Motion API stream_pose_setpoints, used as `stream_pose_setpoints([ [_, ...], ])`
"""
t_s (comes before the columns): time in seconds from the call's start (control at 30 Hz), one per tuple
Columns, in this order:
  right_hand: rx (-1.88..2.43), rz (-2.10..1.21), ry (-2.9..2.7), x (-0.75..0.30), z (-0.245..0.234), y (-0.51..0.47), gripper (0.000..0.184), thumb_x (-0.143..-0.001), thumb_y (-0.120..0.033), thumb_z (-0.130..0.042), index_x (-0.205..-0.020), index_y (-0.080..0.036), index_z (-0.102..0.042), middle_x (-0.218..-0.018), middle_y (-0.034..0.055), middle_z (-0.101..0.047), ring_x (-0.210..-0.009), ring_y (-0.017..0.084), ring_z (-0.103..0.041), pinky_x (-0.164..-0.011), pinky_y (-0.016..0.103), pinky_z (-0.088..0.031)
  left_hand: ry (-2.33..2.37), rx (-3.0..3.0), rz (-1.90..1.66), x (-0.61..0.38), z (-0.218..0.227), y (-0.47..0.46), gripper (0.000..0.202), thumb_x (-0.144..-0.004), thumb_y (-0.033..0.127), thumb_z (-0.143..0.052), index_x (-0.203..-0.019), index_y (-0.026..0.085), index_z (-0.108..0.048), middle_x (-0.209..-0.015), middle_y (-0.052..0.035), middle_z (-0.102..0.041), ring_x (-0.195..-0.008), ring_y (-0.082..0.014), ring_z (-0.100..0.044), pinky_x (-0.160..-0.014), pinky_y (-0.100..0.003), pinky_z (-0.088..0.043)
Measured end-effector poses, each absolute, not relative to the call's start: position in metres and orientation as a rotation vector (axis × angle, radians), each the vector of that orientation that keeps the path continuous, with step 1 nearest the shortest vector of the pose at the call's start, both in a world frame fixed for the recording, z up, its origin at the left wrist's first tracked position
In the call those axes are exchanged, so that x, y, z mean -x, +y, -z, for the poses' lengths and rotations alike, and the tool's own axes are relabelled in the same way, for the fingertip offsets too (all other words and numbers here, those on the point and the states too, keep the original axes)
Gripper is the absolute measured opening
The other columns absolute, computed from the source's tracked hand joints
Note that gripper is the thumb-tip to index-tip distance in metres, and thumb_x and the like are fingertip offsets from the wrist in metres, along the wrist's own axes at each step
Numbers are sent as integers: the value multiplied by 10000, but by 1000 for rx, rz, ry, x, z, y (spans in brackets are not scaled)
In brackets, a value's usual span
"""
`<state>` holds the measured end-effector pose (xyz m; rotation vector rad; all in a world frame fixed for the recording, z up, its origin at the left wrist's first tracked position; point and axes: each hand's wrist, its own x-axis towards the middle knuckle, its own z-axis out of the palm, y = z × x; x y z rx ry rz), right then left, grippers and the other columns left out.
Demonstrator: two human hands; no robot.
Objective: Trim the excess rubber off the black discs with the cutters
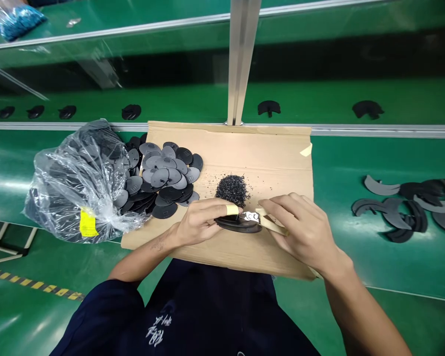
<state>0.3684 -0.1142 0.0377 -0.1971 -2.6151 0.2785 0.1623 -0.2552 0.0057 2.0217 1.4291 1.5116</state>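
My left hand (197, 223) pinches a black oval plastic disc (243, 227) by its left edge. A strip of yellowish tape is wrapped around one of its fingers. In my right hand (302, 230) is a pair of side cutters (251, 216) with shiny metal jaws and cream-coloured grips. The jaws lie against the disc's upper side; whether they are biting into it cannot be made out. Just beyond the disc, small black plastic clippings (232, 190) form a heap on the cardboard sheet (274, 148).
Left of the heap, many black and grey oval discs (165, 175) spill from a clear plastic bag (77, 183) with a yellow label. Curved black pieces (408, 205) lie at the right. An upright metal post (241, 64) stands behind the cardboard; more black parts (131, 111) rest on the belt beyond.
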Motion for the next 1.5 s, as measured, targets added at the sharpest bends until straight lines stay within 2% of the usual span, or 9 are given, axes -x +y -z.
stream_pose_setpoints([
  [0.17,187,-226,-2630,-370,-39,-113,157,-1049,-220,-506,-1124,-154,-628,-870,79,-677,-717,187,-540,-627,312,-383,1444,-2023,-1483,-163,-10,-256,189,-966,92,-617,-1127,131,-707,-992,-112,-774,-902,-138,-744,-785,-206,-615],
  [0.33,200,-110,-2611,-370,-39,-115,129,-1019,-160,-525,-1090,-163,-632,-838,62,-675,-700,181,-532,-624,311,-377,1441,-2027,-1507,-163,-9,-256,209,-967,99,-622,-1156,137,-705,-1009,-111,-772,-906,-136,-745,-789,-202,-620],
  [0.6,148,0,-2618,-369,-38,-117,148,-1015,-112,-489,-1071,-133,-624,-817,54,-670,-701,177,-539,-620,308,-414,1451,-2066,-1462,-161,-7,-259,228,-963,94,-622,-1176,130,-695,-1007,-118,-774,-902,-149,-749,-784,-220,-629],
  [0.87,150,71,-2673,-370,-45,-121,135,-1018,-125,-508,-1065,-140,-634,-767,35,-635,-672,169,-508,-601,305,-395,1447,-2022,-1469,-161,-4,-262,256,-972,116,-618,-1218,133,-684,-1010,-133,-772,-897,-163,-752,-769,-236,-631],
  [0.97,165,96,-2686,-371,-47,-124,167,-1010,-87,-489,-1014,-148,-645,-730,24,-616,-639,157,-489,-576,301,-365,1418,-2034,-1489,-163,-4,-262,250,-974,114,-614,-1213,136,-685,-1010,-129,-774,-904,-165,-755,-774,-241,-636],
  [1.07,175,47,-2703,-373,-45,-122,207,-1009,-73,-476,-942,-164,-649,-706,9,-607,-611,141,-486,-556,291,-348,1426,-2029,-1458,-164,-7,-263,227,-973,132,-629,-1192,128,-686,-987,-118,-774,-886,-158,-755,-763,-236,-637],
  [1.17,213,11,-2700,-374,-41,-119,190,-1010,-98,-490,-946,-158,-658,-722,16,-627,-625,143,-519,-564,285,-367,1507,-2071,-1383,-163,-11,-263,237,-960,179,-668,-1188,117,-675,-955,-107,-769,-837,-153,-744,-736,-231,-627],
  [1.33,238,38,-2743,-370,-39,-114,180,-990,-91,-497,-966,-147,-666,-749,39,-654,-640,173,-533,-574,311,-360,1626,-2273,-1107,-155,-11,-262,180,-996,195,-591,-1148,174,-685,-936,-73,-742,-821,-150,-715,-715,-243,-590],
  [1.5,327,-363,-2704,-380,-40,-108,125,-1010,-186,-513,-1046,-160,-630,-891,89,-698,-764,213,-617,-659,323,-461,1718,-2259,-1078,-147,-6,-264,271,-1008,229,-585,-1269,164,-621,-858,-55,-726,-749,-147,-679,-684,-254,-556],
])
